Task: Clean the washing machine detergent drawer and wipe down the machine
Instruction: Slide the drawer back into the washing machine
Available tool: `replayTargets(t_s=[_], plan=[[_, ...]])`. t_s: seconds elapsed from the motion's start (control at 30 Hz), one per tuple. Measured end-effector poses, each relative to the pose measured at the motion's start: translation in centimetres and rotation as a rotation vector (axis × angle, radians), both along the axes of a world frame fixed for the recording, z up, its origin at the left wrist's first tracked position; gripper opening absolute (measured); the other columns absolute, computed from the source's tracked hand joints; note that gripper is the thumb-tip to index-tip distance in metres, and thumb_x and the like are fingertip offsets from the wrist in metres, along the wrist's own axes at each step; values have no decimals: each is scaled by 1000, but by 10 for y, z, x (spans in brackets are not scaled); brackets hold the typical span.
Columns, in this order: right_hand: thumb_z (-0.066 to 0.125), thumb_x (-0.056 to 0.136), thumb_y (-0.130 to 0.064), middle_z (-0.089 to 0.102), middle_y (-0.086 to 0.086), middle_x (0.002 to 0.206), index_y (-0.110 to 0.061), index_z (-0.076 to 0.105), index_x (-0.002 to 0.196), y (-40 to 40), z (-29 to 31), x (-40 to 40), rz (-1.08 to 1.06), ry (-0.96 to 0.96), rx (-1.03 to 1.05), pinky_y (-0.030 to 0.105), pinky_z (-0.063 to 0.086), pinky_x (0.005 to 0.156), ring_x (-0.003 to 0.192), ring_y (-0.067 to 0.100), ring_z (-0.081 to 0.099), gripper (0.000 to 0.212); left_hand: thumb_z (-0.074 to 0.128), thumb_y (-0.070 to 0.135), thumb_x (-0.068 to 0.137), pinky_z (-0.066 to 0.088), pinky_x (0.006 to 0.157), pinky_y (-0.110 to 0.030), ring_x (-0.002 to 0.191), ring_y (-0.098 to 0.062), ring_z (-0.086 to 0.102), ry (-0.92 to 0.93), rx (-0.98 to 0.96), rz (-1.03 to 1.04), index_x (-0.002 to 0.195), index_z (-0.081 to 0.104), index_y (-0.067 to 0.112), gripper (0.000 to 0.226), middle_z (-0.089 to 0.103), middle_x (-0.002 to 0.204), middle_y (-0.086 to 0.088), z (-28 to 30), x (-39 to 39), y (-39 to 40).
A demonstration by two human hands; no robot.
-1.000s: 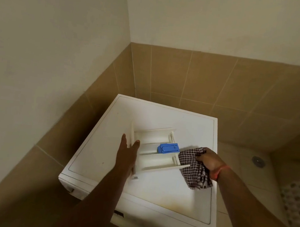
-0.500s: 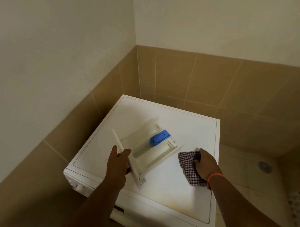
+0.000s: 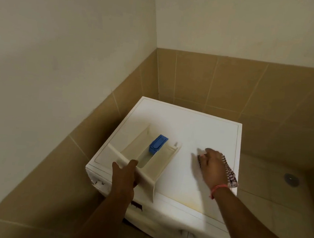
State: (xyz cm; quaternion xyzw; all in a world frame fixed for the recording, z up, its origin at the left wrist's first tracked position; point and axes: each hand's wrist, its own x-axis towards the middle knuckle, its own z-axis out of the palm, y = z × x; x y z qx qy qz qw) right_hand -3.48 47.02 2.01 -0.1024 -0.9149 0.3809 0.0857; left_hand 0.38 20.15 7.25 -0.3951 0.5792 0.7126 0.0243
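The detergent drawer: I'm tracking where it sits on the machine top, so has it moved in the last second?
Yes. The detergent drawer has swung round and shifted toward the washing machine's left front corner, gripped by the left hand.

Head-worn view, downward over washing machine (image 3: 198,142)

Tan wall tiles (image 3: 233,84) below cream paint; a round floor drain (image 3: 291,179) at right.
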Motion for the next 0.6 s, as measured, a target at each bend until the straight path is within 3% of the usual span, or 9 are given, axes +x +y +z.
replayTargets(t_s=[0.1, 0.2, 0.27, 0.37, 0.5, 0.6], plan=[[55, 99, -30, 61, 6, 106, -16, 59, 107, -70, 14, 34, -29, -19, -387, 30, 43, 82, 98, 25, 59, 17, 75, 18, 84, 55, 91, -50, 99, -26, 57, 2, 69, 0, 145, 33, 21, 74, 52, 126, -13, 0, 7, -10], [53, 95, -51, 62, -4, 117, -30, 51, 124, -124, 20, 65, -4, -281, -751, 39, 49, 98, 109, 16, 61, 35, 75, 18, 83, 56, 86, -48, 92, -21, 59, 13, 116, -41, 136, 42, 19, 62, 57, 113, -7, -3, 15, -23], [54, 94, -56, 60, -4, 125, -36, 42, 135, -147, 26, 78, -4, -381, -888, 37, 51, 96, 110, 12, 61, 47, 76, 21, 80, 58, 78, -44, 91, -20, 58, 13, 92, -58, 129, 45, 18, 58, 57, 112, -6, -7, 19, -31], [61, 93, -46, 62, 0, 123, -37, 31, 145, -181, 32, 89, -57, -382, -903, 33, 54, 85, 105, 13, 64, 60, 77, 22, 79, 56, 65, -37, 89, -20, 59, 4, 84, -98, 133, 39, 20, 66, 56, 114, -10, -9, 27, -53], [59, 95, -21, 64, 12, 111, -34, 37, 142, -213, 28, 103, -159, -294, -838, 35, 55, 74, 96, 21, 66, 54, 80, 18, 78, 55, 65, -35, 88, -18, 59, 1, 153, -173, 143, 26, 25, 85, 53, 123, -10, -7, 41, -84], [56, 93, -14, 66, 14, 102, -29, 44, 141, -231, 22, 118, -214, -202, -826, 38, 55, 78, 88, 25, 65, 51, 79, 28, 81, 52, 85, -40, 90, -13, 55, -1, 100, -266, 144, 24, 22, 84, 54, 123, -6, -8, 57, -104]])
